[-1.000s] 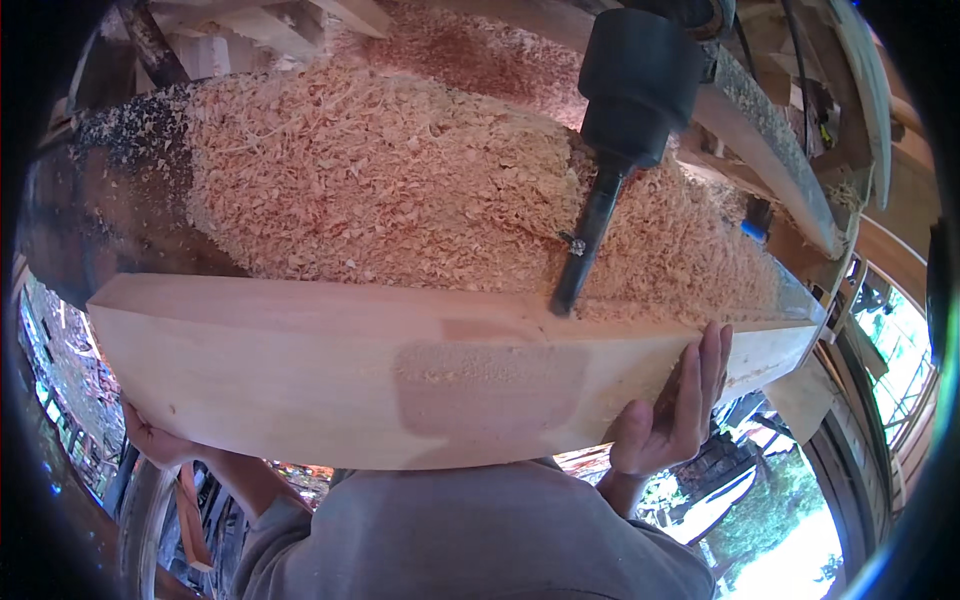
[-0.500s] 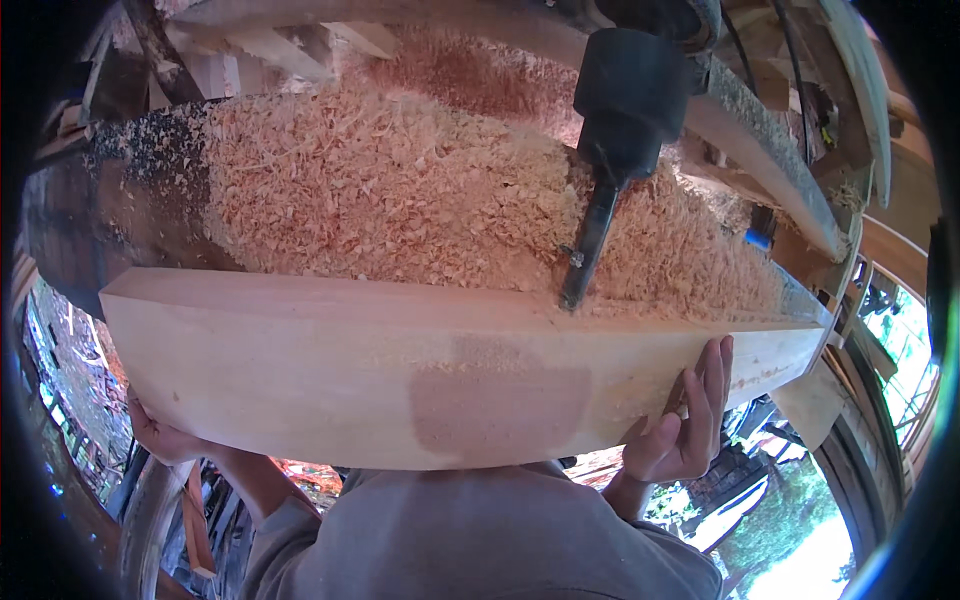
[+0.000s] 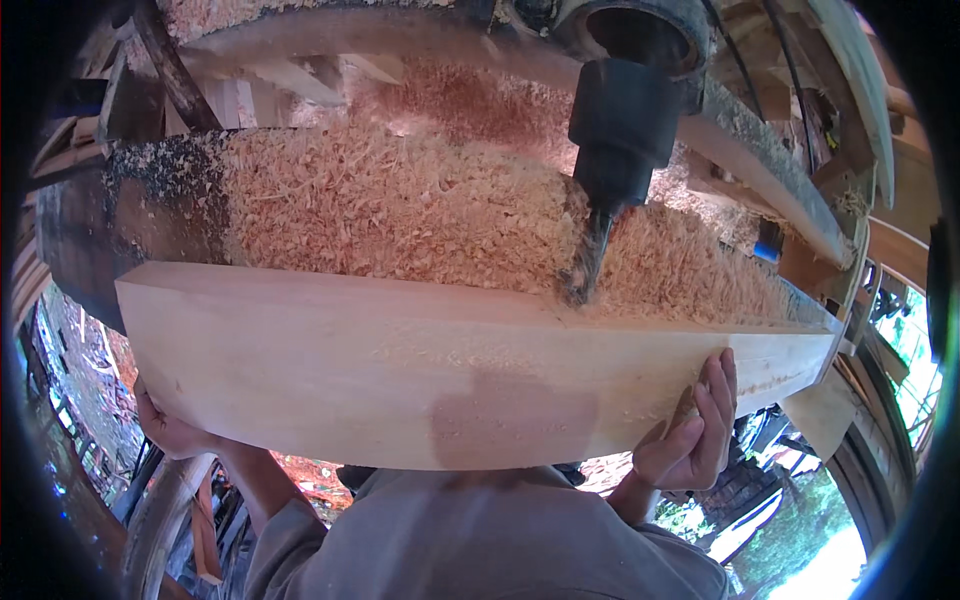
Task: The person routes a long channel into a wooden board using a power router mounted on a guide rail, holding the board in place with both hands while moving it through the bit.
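While my left hand (image 3: 170, 430) grips the plank (image 3: 400, 370) at lower left, my right hand (image 3: 695, 440) clasps its lower-right edge. Both sets of fingers curl half closed on it. Shavings (image 3: 400, 210) lie heaped above.

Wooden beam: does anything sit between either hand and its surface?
Nothing visible does. The left hand grips the wooden beam directly at its lower left edge, and the right hand presses bare against its lower right side. The wood shavings and the black drill bit lie along the far edge, away from both hands.
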Tool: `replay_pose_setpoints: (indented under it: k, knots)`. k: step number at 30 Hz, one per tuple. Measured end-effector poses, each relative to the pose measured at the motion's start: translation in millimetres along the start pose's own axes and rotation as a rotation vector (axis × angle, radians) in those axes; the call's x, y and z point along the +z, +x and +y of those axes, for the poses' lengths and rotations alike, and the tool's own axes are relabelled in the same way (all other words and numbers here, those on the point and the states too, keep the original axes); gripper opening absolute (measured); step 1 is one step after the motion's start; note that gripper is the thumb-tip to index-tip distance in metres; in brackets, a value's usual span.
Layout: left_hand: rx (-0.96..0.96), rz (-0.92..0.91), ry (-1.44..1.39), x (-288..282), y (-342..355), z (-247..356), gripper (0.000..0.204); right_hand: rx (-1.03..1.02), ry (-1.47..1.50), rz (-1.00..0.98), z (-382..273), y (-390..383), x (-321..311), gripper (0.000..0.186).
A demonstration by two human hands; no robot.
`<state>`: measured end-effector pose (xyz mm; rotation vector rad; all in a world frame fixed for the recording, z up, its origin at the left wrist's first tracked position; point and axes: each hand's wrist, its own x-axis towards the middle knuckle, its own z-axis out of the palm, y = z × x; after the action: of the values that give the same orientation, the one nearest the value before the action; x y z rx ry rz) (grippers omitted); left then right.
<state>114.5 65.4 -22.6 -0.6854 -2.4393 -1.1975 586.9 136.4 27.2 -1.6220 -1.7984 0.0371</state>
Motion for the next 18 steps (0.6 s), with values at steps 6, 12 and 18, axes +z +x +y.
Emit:
replay_pose_setpoints:
  k: [6, 12, 18]
  knots:
    - [-0.032, -0.045, -0.059, 10, 9, -3, 0.033, -0.001, -0.02, -0.009, 1, 6, 4, 0.033]
    - [0.017, -0.083, -0.142, 20, 13, 9, 0.036, -0.015, 0.018, -0.053, 2, 10, 2, 0.041]
    - [0.207, -0.26, -0.281, 21, 20, -13, 0.038, 0.134, -0.061, -0.097, -11, 23, 6, 0.065]
